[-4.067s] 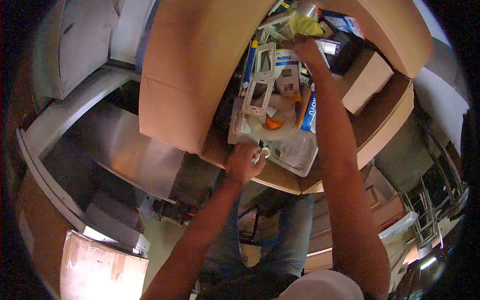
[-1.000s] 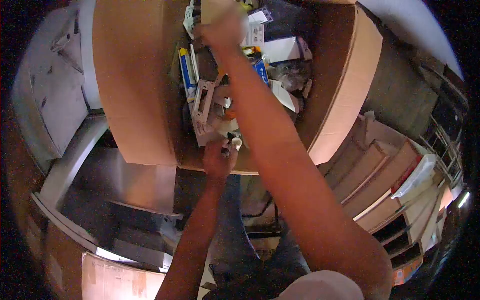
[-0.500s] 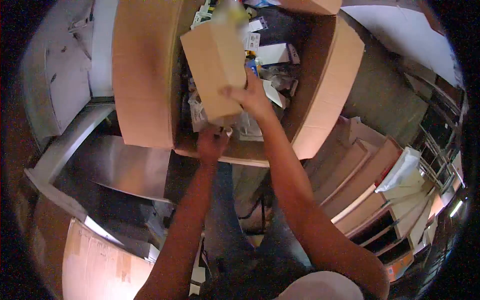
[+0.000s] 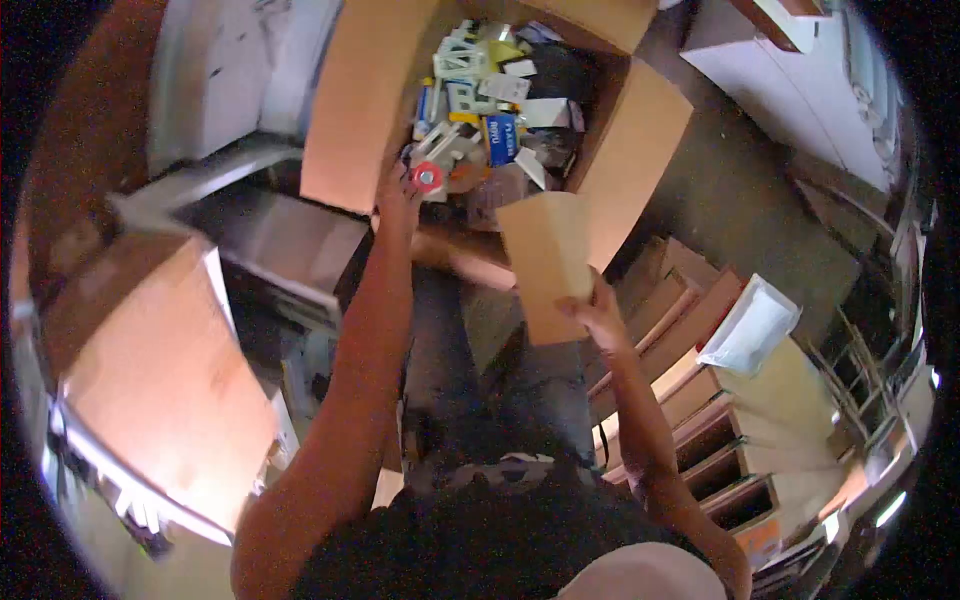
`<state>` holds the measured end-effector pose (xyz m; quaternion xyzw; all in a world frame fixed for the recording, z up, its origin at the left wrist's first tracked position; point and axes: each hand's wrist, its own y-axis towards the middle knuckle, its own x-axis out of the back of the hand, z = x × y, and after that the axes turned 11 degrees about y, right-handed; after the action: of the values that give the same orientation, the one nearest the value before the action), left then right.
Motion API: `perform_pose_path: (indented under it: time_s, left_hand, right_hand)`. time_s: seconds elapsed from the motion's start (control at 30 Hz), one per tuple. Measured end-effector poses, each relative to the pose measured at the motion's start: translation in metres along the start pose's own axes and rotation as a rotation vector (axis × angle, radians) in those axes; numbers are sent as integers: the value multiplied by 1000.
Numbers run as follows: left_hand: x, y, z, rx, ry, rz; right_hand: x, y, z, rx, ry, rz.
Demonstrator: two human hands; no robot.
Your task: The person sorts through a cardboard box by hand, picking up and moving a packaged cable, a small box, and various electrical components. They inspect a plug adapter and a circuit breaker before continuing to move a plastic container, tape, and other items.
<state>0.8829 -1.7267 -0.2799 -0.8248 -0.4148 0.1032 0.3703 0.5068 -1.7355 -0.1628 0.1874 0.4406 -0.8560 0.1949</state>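
A small brown cardboard box (image 4: 545,265) is gripped at its lower right side by my right hand (image 4: 600,315), just outside the near edge of a large open carton (image 4: 640,150). Within that carton lie a blue-and-yellow packet (image 4: 500,138), white plastic parts (image 4: 462,60) and several small packages. My left hand (image 4: 398,190) is at the carton's near left corner, beside a round red-and-white item (image 4: 427,177). Blur and shadow hide its fingers, so I cannot tell whether it grips anything.
Several upright cardboard boxes (image 4: 700,400) stand at the right, with a white plastic packet (image 4: 750,325) on top. A metal surface (image 4: 275,235) lies left of the carton. A large cardboard sheet or box (image 4: 170,370) is at the lower left.
The small box has moved out of the large carton, down and to the right, with my right hand. My left hand has shifted to the carton's left corner. The view has shifted too.
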Motion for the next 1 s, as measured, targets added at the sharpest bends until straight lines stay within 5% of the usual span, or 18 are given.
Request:
perform_pose_path:
  time_s: [0.07, 0.23, 0.3, 0.6, 0.63, 0.73, 0.87, 0.93, 1.0]
  left_hand:
    - [22, -17, -13, 238, -444, -23]
    - [38, -87, -56, 152, -775, 34]
    - [34, -111, -65, 141, -691, -63]
    - [66, -268, 23, 160, 101, 303]
    - [79, -273, 41, -560, 442, 412]
    - [104, -331, 65, -802, 389, 504]
    - [169, -435, 48, -556, 218, 160]
    - [224, -495, 30, -212, 160, 155]
    - [269, -539, 67, -341, 91, -86]
  right_hand:
    - [17, -34, 10, -23, -104, -76]
    - [45, -82, 49, -96, -266, -68]
    - [41, -95, 64, 58, -207, -144]
    - [-12, -115, 107, 24, -521, 109]
    - [-29, -116, 108, 27, -549, 166]
    - [-97, -127, 97, -12, -627, 293]
    - [-187, -135, 40, -20, -850, 633]
    - [-237, -136, -5, -67, -963, 822]
    - [-280, -160, -47, -180, -920, 926]
